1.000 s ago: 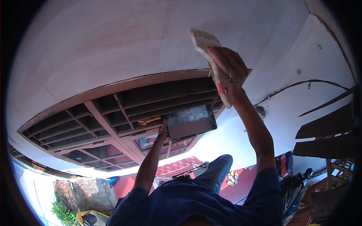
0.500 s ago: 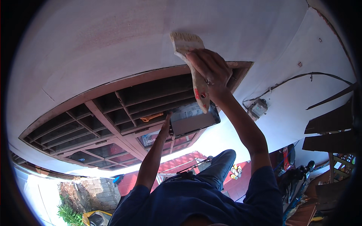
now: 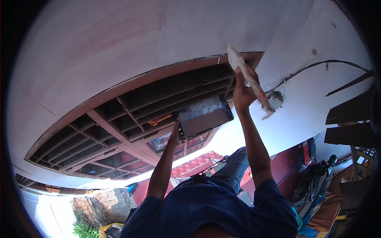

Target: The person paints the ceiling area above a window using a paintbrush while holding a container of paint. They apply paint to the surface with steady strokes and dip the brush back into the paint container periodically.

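My right hand (image 3: 244, 93) is closed around the handle of a wide, flat paintbrush (image 3: 251, 79). The brush is seen nearly edge-on, its pale bristle end up by the right corner of the brown window frame (image 3: 158, 72). Whether the bristles touch anything I cannot tell. At its left side, my left hand (image 3: 176, 133) grips a dark rectangular paint tray (image 3: 205, 119), with pale smears along its inner wall and a greyish surface inside. Part of that hand's fingers is hidden by the tray. Above the frame spreads the whitish wall (image 3: 131, 35), with faint pinkish patches.
An orange-handled tool (image 3: 160, 120) lies on a slat of the window grille. Right of the window, a cable (image 3: 305, 65) runs along the wall near a clear meter box (image 3: 275, 100). Brown boards (image 3: 347, 115) and a parked motorbike (image 3: 311, 178) stand at right.
My right hand has moved right and down from the wall above the window, turning the paintbrush edge-on. The paint tray stays in my left hand, almost in the same place.
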Tool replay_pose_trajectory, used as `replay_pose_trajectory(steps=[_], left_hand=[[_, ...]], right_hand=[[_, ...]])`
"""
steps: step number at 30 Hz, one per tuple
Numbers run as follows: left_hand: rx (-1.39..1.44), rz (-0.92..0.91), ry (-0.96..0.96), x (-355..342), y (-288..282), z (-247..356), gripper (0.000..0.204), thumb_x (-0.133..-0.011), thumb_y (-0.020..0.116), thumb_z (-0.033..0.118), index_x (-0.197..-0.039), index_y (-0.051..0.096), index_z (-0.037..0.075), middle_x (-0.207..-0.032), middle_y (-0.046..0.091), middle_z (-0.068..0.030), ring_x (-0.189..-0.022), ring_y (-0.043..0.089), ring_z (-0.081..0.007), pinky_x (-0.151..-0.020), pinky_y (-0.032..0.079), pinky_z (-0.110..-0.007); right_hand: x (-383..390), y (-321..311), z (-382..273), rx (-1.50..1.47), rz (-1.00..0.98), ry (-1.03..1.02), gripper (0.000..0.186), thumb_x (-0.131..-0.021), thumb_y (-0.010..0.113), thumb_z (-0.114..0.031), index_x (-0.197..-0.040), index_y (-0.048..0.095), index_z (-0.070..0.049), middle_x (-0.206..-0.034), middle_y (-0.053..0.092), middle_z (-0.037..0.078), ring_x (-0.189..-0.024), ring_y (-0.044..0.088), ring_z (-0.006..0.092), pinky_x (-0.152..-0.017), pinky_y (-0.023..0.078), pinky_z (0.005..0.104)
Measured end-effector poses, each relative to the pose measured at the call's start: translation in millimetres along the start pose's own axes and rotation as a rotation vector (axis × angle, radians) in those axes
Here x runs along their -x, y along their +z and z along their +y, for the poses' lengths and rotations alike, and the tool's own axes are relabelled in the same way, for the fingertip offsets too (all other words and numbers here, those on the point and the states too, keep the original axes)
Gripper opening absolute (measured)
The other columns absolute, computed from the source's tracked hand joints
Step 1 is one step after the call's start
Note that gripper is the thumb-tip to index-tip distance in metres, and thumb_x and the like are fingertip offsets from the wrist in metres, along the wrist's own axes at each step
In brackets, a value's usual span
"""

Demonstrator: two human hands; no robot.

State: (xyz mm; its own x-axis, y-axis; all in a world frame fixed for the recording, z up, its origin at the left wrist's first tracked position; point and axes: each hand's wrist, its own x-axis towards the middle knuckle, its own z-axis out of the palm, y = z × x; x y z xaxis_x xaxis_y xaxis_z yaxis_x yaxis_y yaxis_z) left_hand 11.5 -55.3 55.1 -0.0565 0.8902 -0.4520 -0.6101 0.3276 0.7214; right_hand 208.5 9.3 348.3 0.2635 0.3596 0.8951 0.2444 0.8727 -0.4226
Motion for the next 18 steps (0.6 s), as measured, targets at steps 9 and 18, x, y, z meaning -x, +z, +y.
replay_pose_trajectory(steps=[9,18], left_hand=[[0.048,-0.013,0.027,6.9,-7.3,-11.2,0.103,-0.067,0.057,0.078,-0.134,0.038,0.001,-0.125,0.044,-0.0194,-0.115,0.048,-0.0341,-0.09,0.046,-0.05],[0.089,-0.019,-0.021,3.3,-13.4,-9.4,0.093,-0.069,0.059,0.075,-0.134,0.041,0.012,-0.128,0.043,-0.0139,-0.118,0.043,-0.0338,-0.088,0.044,-0.053]], right_hand=[[-20.5,4.9,22.1,-0.135,0.188,0.217,0.028,-0.083,0.07,-0.011,-0.105,0.06,0.004,-0.103,0.063,0.012,-0.094,0.06,0.0189,-0.086,0.048,0.0341],[-22.6,38.6,-40.1,0.079,-0.216,-0.506,0.031,-0.073,0.073,-0.007,-0.102,0.063,-0.009,-0.093,0.068,0.007,-0.085,0.066,0.0224,-0.076,0.053,0.0342]])
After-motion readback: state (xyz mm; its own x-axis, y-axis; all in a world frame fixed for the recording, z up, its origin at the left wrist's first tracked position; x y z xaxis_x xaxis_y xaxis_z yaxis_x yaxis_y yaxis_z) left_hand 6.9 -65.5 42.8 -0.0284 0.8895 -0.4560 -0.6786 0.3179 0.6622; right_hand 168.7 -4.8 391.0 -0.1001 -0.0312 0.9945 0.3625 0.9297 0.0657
